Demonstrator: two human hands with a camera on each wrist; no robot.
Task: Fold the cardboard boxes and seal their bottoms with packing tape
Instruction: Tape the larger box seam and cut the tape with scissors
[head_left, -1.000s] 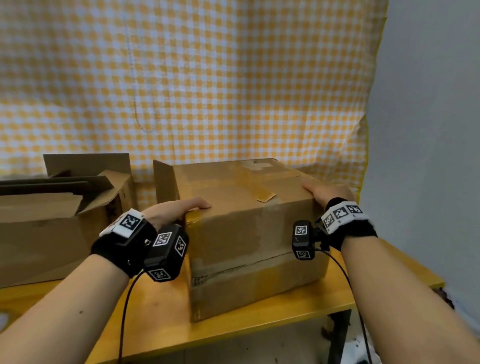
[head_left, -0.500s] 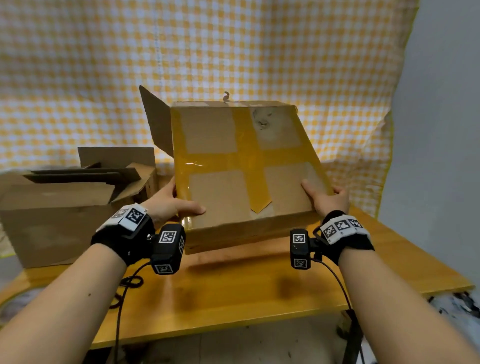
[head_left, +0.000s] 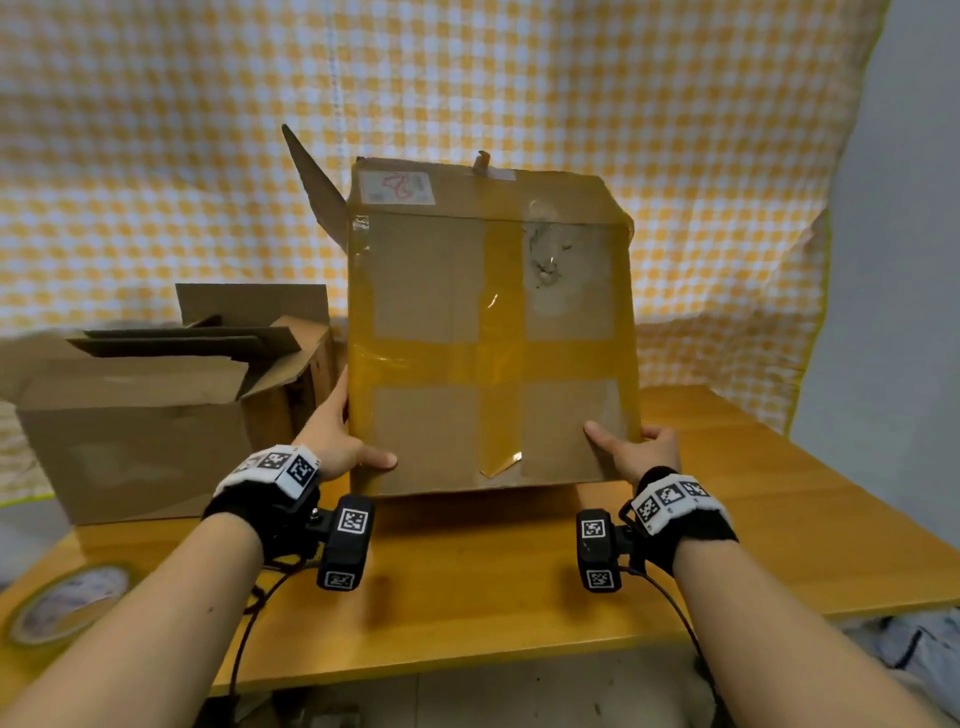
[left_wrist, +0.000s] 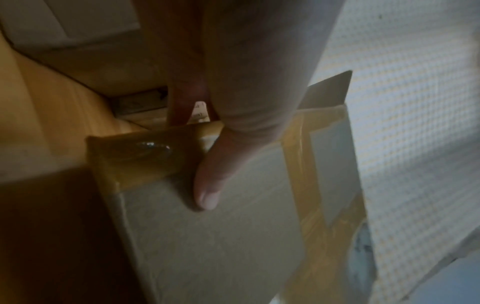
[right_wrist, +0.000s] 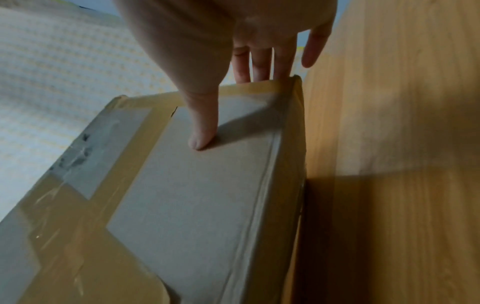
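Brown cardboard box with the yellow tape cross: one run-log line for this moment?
brown cardboard box taped face toward camera, off wooden table | left hand grip: left edge | right hand grip: right edge

Both bare forearms reach forward from the lower corners of the head view, each wrist wrapped in a black band carrying black-and-white markers, with a small black camera block hanging on its inner side. The left hand (head_left: 340, 436) clasps the lower left edge of the cardboard box (head_left: 488, 332): its thumb (left_wrist: 207, 185) lies flat across the taped face while the fingers run up the side wall behind. The right hand (head_left: 636, 449) mirrors it at the lower right edge, thumb (right_wrist: 201, 127) pressed on the face, fingers (right_wrist: 259, 59) straight along the far side, the little finger spread free. Both wrists sit level.
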